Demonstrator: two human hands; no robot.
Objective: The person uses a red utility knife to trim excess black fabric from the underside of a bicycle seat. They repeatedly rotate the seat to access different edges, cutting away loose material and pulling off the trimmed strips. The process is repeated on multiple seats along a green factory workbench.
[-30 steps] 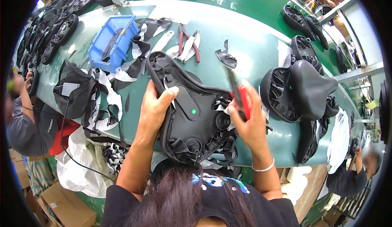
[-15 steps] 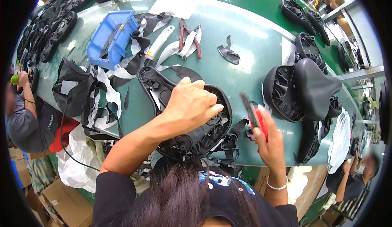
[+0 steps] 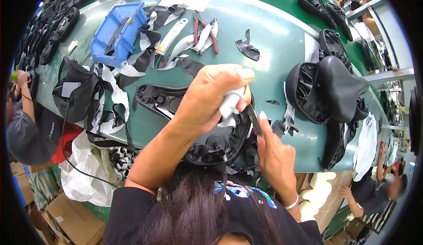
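Note:
An upside-down black bicycle saddle lies on the table in front of me, its narrow nose pointing left. My left hand is closed over its middle, pulling up a strip of cover material whose pale backing shows. To the right of the saddle, my right hand is closed round a utility knife. The blade end points up at the strip, close to the left fingers; whether it touches cannot be made out. Most of the knife's red handle is hidden by my right fingers.
Black-and-white cover scraps, a blue bin, pincers and a white-handled cutter lie beyond and left. Several saddles are piled right. People work at left and right.
My right hand has brought the knife left and closer to my left hand. My left hand now holds up a cover strip, and the saddle has turned, its nose shifting left and nearer.

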